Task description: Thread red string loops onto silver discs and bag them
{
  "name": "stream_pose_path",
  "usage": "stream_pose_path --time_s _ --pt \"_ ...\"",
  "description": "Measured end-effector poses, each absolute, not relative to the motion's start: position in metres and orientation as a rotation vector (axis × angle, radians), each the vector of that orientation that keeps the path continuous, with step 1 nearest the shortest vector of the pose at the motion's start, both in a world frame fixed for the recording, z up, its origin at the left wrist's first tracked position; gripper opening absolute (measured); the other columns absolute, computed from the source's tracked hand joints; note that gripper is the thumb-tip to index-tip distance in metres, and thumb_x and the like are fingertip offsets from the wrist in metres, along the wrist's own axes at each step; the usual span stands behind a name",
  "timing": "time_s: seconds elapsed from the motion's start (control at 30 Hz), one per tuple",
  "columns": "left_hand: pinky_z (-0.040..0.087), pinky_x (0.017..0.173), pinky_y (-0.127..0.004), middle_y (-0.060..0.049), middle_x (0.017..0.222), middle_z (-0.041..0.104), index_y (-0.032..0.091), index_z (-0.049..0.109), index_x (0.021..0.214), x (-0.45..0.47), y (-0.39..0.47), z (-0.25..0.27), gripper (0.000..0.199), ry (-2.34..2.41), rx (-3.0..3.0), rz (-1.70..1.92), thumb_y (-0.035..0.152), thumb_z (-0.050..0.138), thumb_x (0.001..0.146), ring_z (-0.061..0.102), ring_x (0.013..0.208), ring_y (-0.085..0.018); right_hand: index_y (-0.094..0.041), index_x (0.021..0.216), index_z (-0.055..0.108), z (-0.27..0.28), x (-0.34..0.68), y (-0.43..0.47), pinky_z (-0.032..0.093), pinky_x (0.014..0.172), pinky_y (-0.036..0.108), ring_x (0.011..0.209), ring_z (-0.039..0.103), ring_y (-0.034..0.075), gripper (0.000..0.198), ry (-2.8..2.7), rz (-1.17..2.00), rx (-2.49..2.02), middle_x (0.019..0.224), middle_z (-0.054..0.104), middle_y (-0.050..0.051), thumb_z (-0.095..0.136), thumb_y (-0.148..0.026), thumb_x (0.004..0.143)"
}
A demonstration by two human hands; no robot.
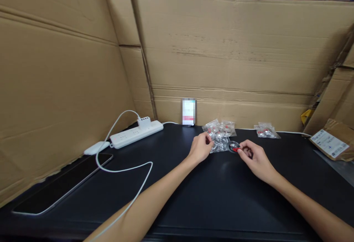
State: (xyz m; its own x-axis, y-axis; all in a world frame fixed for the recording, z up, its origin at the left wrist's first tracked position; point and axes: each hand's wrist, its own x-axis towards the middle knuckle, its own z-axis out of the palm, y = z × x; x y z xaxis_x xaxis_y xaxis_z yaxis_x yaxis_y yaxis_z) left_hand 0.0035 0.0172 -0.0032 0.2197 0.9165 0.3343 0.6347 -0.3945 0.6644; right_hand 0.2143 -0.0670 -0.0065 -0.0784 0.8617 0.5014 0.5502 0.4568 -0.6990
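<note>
My left hand (199, 147) is closed in a pinch at the edge of a clear plastic bag (220, 145). Between the thumb and fingers of my right hand (254, 158) is a small round disc with a dark rim and a red piece (233, 146); its exact kind cannot be made out. The disc is close to the right side of the bag. Just behind both hands lies a pile of small clear bags (221, 127) with red and silvery round pieces inside.
More bagged pieces (266, 131) lie to the right. A lit phone (188, 112) leans on the cardboard wall (226, 50). At left are a power strip (135, 134), a white cable (124, 169) crossing my left forearm, and a tablet (63, 185). A labelled brown package (334, 140) sits far right.
</note>
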Motion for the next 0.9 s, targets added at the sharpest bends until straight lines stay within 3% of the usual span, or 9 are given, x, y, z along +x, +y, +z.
stream_pose_path --time_s 0.17,0.33,0.6,0.9 --pt "0.043 0.061 -0.023 0.001 0.072 0.06 0.018 0.055 0.079 0.014 0.003 0.003 0.003 0.951 2.09 1.261 0.018 0.056 0.082 0.056 0.063 -0.013 -0.02 0.088 0.055 0.0 0.2 -0.081 0.04 0.065 0.027 0.067 0.046 0.015 0.008 -1.93 0.14 -1.158 0.081 0.052 0.002 0.049 -0.024 0.092" --pt "0.048 0.065 -0.024 -0.001 0.076 0.062 0.016 0.061 0.084 0.018 -0.001 0.003 0.006 0.79 2.025 1.285 0.018 0.055 0.085 0.06 0.068 -0.014 -0.019 0.084 0.056 -0.012 0.212 -0.066 0.038 0.06 0.027 0.062 0.046 0.015 0.011 -1.769 0.074 -1.296 0.074 0.052 0.001 0.051 -0.028 0.09" --pt "0.053 0.066 -0.029 -0.001 0.076 0.06 0.016 0.059 0.086 0.012 0.013 -0.001 0.008 0.702 1.795 1.296 0.024 0.06 0.084 0.065 0.068 -0.016 -0.016 0.081 0.06 -0.019 0.237 -0.046 0.038 0.053 0.025 0.058 0.052 0.015 0.033 -1.432 0.459 -1.317 0.069 0.06 0.003 0.059 -0.049 0.083" --pt "0.056 0.067 -0.031 -0.001 0.076 0.059 0.017 0.059 0.085 0.012 0.015 -0.002 0.01 0.595 1.758 1.227 0.026 0.062 0.083 0.066 0.07 -0.017 -0.017 0.084 0.059 -0.015 0.234 -0.048 0.043 0.062 0.026 0.068 0.055 0.016 0.029 -1.568 0.595 -1.182 0.079 0.061 0.004 0.061 -0.046 0.084"
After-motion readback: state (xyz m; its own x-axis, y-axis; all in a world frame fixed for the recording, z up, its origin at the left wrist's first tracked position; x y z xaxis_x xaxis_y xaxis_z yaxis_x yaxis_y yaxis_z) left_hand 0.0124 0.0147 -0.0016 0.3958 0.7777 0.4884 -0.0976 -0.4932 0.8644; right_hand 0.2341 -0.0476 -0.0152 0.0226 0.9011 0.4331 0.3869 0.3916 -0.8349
